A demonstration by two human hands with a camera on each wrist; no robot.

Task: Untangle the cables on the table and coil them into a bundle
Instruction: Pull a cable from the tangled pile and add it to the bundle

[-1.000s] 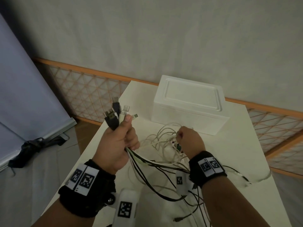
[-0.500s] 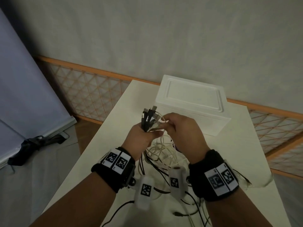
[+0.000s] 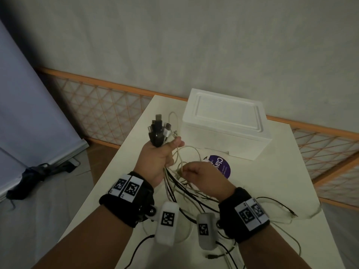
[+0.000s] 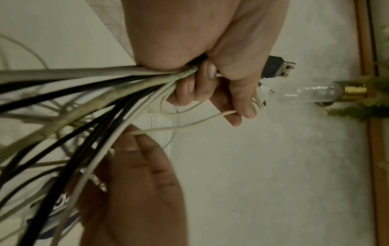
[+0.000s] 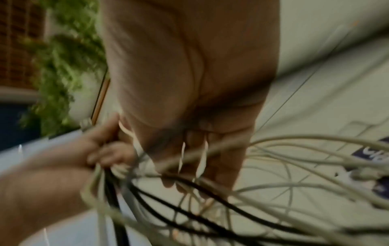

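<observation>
My left hand (image 3: pixel 158 158) is raised over the table and grips a bunch of black and white cables (image 3: pixel 175 183) near their plug ends (image 3: pixel 160 129), which stick up above the fist. The left wrist view shows its fingers (image 4: pixel 189 89) curled round the cords and a USB plug (image 4: pixel 277 68) poking out. My right hand (image 3: pixel 200 175) sits just right of it and pinches a thin white cable (image 4: pixel 181 126) that runs to my left thumb. The rest of the cables trail in a loose tangle (image 3: pixel 223 226) across the table between my wrists. The right wrist view is blurred.
A white foam box (image 3: pixel 225 125) stands at the back of the white table (image 3: pixel 291 162). A purple round label (image 3: pixel 221 166) lies in front of it. The table's left edge drops to the floor, where a dark bundle (image 3: pixel 38 173) lies by a grey screen.
My left hand lifted the plug bunch up and left. My right hand came down away from the plugs, now pinching a thin white cable lower. The purple label has come into view.
</observation>
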